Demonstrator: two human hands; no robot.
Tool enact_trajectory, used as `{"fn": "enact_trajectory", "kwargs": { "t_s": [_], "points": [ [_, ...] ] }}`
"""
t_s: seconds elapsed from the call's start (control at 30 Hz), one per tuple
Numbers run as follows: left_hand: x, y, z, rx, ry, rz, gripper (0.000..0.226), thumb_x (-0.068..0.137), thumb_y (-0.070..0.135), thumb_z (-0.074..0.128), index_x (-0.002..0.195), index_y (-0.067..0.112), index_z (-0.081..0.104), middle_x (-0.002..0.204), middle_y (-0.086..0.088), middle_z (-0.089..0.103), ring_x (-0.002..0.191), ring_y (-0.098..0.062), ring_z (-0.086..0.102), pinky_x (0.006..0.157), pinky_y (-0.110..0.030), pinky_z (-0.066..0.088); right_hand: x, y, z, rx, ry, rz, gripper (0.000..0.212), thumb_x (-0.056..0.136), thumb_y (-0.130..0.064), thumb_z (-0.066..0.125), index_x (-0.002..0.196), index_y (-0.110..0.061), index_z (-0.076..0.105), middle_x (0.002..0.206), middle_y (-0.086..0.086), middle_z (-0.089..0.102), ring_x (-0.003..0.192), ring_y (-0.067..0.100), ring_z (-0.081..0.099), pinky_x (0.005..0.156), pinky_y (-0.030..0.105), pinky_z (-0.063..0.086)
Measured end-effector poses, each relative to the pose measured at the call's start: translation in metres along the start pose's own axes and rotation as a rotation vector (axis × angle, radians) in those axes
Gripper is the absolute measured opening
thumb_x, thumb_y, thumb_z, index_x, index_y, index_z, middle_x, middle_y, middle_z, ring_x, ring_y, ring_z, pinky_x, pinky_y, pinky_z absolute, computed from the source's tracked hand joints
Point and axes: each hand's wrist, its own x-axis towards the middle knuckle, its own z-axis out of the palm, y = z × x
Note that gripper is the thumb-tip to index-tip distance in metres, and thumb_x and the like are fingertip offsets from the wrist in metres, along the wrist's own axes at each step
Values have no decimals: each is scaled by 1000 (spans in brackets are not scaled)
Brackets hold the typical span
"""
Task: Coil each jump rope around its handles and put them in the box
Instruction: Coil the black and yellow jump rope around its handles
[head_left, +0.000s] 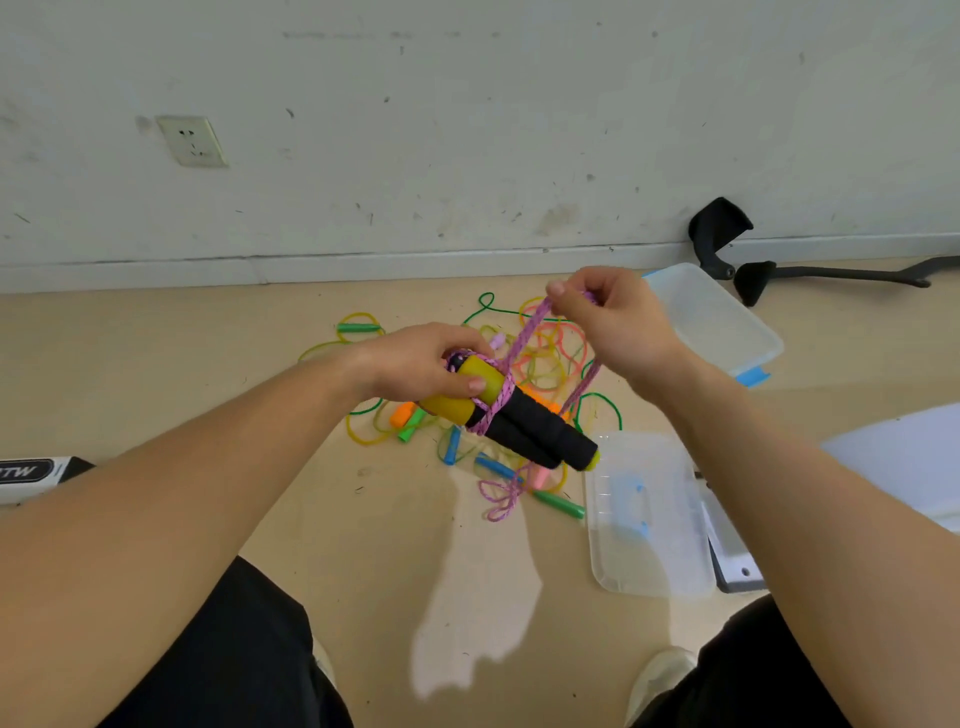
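My left hand (431, 364) grips the yellow ends of two black-and-yellow jump rope handles (530, 423), held side by side above the floor. A purple braided rope (524, 332) crosses the handles in a couple of turns and runs up to my right hand (608, 317), which pinches it higher and to the right. The rope's loose end (501, 496) trails on the floor below. A clear plastic box (727, 322) lies on the floor behind my right hand. Its clear lid (649, 519) lies nearer, to the right.
A tangle of thin yellow, green, orange and pink jump ropes (545, 353) with green, blue and orange handles lies on the floor under my hands. A black chair part (748, 249) lies by the wall at right. A dark box (36, 473) sits at the left edge.
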Motion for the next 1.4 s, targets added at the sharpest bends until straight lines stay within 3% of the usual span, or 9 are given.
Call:
{"fn": "enact_trajectory", "kwargs": {
  "t_s": [0.1,0.17,0.4,0.53,0.77,0.87,0.97,1.1,1.4],
  "points": [
    [-7,13,-6,-110,-102,94,28,91,18,71,115,29,62,101,20,62,82,10,58,80,-16,47,6,11,-15,4,42,25,29,97,-30,64,83,-6,70,59,-12,55,58,0,49,61,16,40],
    [-10,20,-10,-244,-125,146,28,91,10,70,114,22,61,103,8,66,78,9,60,74,-12,48,7,17,-18,-4,56,58,27,98,-31,63,83,-9,69,49,-21,53,51,-6,48,55,9,37],
    [-13,27,-14,-779,29,150,37,83,22,61,119,17,55,94,5,66,80,-10,67,61,-27,57,-3,38,-7,-49,-96,178,30,94,-17,65,68,-18,50,62,-4,44,43,0,41,55,20,36],
    [-2,24,-11,-903,276,51,18,95,18,59,113,21,59,94,3,67,79,-17,68,70,-42,62,-13,36,22,55,-137,187,37,103,-27,51,70,-19,65,54,-6,37,48,8,31,50,25,27],
    [13,7,-2,-683,553,-148,21,93,24,69,113,19,64,110,-13,66,92,-33,70,73,-54,61,-20,19,42,-454,-219,-1,43,105,-34,45,72,-14,65,48,-8,42,45,3,46,48,21,27],
    [17,-4,-5,-403,638,-148,31,89,32,72,117,18,66,110,-7,68,100,-29,67,87,-48,57,-22,7,39,-583,-248,-67,47,104,-37,44,69,-11,62,53,-3,50,53,13,50,54,32,41],
    [18,-8,-4,-89,587,-101,37,89,33,70,122,17,65,115,-2,67,104,-22,62,91,-34,49,-20,-7,32,-771,-254,-143,43,99,-43,50,63,-19,52,60,-1,54,65,26,53,58,36,44],
    [13,0,-5,79,485,37,27,87,31,73,112,22,66,102,4,65,94,-18,58,77,-25,38,-11,-23,12,-898,-281,-229,24,89,-49,63,79,-29,70,74,-2,64,74,24,56,61,33,44],
    [2,8,-21,-62,96,249,34,88,18,74,119,25,64,110,6,66,102,-5,59,82,-11,45,5,1,-14,-340,-327,-171,13,80,-33,82,76,-24,73,64,-16,64,61,0,55,64,20,43]
  ]
}}
